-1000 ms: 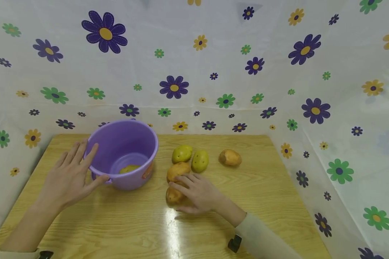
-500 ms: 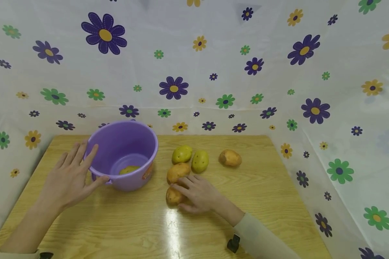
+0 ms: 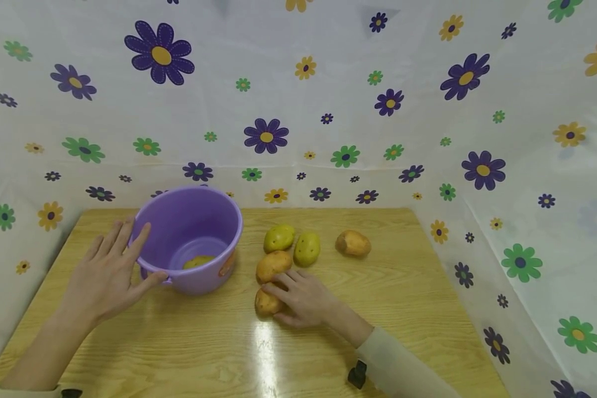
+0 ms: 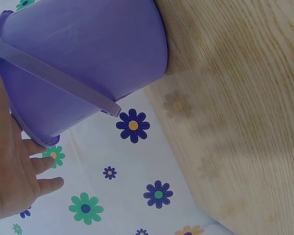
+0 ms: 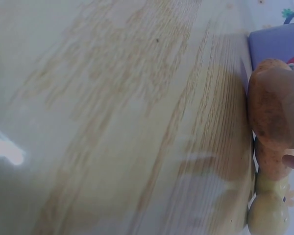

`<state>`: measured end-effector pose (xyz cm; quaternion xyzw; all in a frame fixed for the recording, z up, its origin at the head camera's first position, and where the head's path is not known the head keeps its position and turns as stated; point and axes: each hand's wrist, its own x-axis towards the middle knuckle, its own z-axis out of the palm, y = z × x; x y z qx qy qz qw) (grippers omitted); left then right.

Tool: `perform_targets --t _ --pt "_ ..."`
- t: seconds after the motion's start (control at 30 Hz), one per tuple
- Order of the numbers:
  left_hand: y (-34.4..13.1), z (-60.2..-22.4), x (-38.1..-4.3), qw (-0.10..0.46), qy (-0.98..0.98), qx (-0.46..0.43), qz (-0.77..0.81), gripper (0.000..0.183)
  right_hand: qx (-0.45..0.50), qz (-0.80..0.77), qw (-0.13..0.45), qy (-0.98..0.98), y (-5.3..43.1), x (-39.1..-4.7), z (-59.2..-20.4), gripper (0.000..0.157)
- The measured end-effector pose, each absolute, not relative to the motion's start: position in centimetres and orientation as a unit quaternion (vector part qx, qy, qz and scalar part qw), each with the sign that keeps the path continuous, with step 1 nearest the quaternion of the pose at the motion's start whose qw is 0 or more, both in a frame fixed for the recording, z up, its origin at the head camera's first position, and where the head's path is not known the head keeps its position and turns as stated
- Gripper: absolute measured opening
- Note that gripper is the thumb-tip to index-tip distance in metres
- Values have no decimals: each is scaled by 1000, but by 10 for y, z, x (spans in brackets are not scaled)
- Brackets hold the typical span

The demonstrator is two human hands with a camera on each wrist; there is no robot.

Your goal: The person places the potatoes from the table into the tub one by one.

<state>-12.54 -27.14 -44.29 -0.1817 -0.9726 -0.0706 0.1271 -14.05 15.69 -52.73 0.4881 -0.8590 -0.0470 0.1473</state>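
A purple bucket (image 3: 204, 279) stands at the left with a yellow-green potato (image 3: 198, 261) inside. My left hand (image 3: 106, 271) rests against its near-left rim, fingers straight and spread, the thumb at the handle joint. In the left wrist view the bucket's handle (image 4: 59, 79) hangs down its side. Toward the middle of the table, my right hand (image 3: 305, 298) holds a brown potato (image 3: 267, 303) between its thumb and fingers; the hand covers its right part. Just beyond the fingertips lies another brown potato (image 3: 273, 266). The right wrist view shows the held potato (image 5: 269, 112) close up.
Two yellow-green potatoes, a left one (image 3: 279, 238) and a right one (image 3: 307, 247), lie behind the brown ones. A single brown potato (image 3: 353, 243) sits farther right. Flower-printed sheeting (image 3: 353, 66) walls the wooden table (image 3: 403, 309) at the back and sides.
My right thumb has drawn in slightly toward the near brown potato, and its fingers have shifted a little off the potato behind. The left hand and the bucket stay in place.
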Motion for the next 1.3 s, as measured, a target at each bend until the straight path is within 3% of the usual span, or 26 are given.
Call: perform_targets --t 0.33,1.3 --pt "-271 -443 -125 129 -972 -181 -74 102 480 -41 130 -866 155 -140 -528 67" --pt "-271 -443 -126 128 -972 -182 -72 101 496 18 197 -846 157 -142 -517 75"
